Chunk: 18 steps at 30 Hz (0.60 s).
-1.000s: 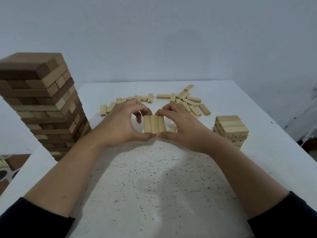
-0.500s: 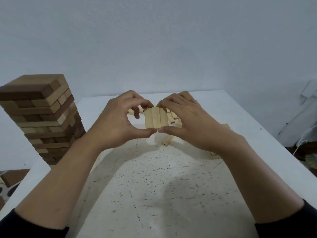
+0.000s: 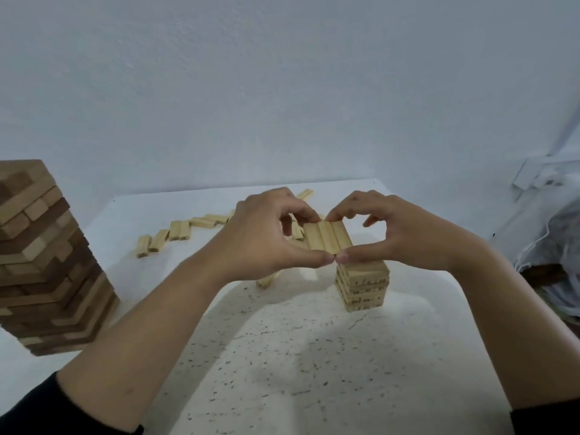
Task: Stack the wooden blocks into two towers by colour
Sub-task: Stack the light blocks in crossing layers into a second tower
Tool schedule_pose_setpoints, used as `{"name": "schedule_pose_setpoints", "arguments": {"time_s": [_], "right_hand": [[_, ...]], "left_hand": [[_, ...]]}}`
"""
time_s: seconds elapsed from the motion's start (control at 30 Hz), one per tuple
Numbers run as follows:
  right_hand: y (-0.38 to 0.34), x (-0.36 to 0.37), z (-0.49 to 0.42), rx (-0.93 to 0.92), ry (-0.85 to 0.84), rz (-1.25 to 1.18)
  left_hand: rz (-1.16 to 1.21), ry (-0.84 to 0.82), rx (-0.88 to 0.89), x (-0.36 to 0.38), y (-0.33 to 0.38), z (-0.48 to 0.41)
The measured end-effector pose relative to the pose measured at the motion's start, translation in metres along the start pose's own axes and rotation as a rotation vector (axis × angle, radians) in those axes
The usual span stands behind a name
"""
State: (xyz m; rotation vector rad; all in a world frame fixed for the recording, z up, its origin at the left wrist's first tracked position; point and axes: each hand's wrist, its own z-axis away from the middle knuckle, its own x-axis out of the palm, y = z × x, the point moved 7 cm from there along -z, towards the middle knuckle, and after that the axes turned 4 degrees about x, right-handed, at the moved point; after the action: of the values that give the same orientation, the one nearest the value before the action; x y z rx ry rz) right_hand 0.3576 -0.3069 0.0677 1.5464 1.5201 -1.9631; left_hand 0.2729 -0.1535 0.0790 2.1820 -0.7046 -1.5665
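Note:
Three light wooden blocks (image 3: 328,239) lie side by side as one flat row, held in the air between both hands. My left hand (image 3: 260,237) pinches the row's left side, my right hand (image 3: 398,233) its right side, thumbs meeting under the near edge. The row hovers just above and slightly left of the short light tower (image 3: 362,285) on the white table (image 3: 314,372). A tall tower of mixed dark and light blocks (image 3: 40,265) stands at the left edge.
Several loose light blocks (image 3: 179,230) lie scattered across the far part of the table, one (image 3: 266,280) close under my left wrist. A wall rises behind the table. Clutter and a cable sit off the table's right edge.
Both hands have lifted the row of three blocks off the table and carried it right, over the short light tower. The view has tilted up.

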Motion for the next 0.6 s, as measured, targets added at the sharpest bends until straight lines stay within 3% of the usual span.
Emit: {"name": "schedule_pose_setpoints", "arguments": {"time_s": [0.33, 0.6], "right_hand": [[0.041, -0.013, 0.016, 0.007, -0.011, -0.085], [0.049, -0.008, 0.019, 0.000, -0.026, -0.121]], "left_hand": [[0.106, -0.073, -0.095, 0.042, 0.008, -0.012], [0.027, -0.083, -0.054, 0.051, 0.017, -0.009]]}}
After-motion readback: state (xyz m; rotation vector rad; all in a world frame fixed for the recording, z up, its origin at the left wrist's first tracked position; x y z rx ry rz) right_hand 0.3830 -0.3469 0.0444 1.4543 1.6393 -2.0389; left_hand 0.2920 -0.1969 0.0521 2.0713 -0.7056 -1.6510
